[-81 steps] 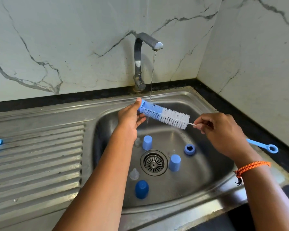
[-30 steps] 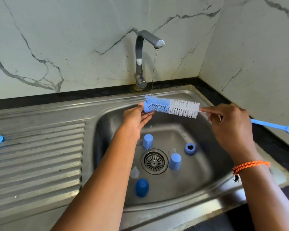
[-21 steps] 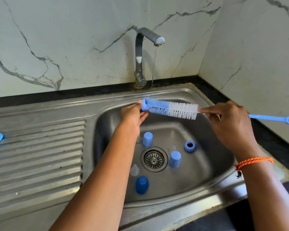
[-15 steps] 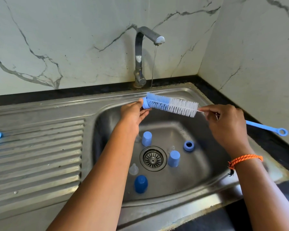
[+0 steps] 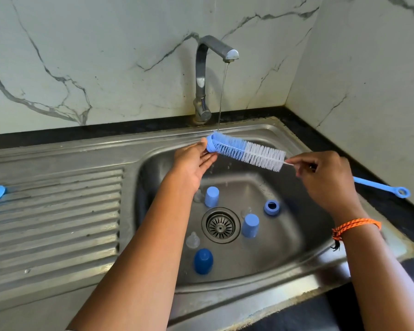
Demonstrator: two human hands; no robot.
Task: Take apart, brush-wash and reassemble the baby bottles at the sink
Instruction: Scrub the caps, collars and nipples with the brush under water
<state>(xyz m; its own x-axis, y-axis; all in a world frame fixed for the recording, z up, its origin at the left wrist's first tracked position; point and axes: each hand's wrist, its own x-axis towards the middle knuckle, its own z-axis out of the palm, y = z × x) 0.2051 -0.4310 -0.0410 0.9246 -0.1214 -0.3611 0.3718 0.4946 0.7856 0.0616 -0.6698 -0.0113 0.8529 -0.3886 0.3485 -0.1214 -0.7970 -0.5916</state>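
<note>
head view: bottle brush between both hands, above sink

Open basin centre around drain, ringed by caps, teats, collar; brush overhead.

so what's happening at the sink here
A person rinses a long blue-and-white bottle brush under the thin stream from the steel tap. The right hand pinches its wire stem; the left hand touches its blue tip. Blue plastic caps, a blue ring and clear teats sit in the steel sink basin.
</note>
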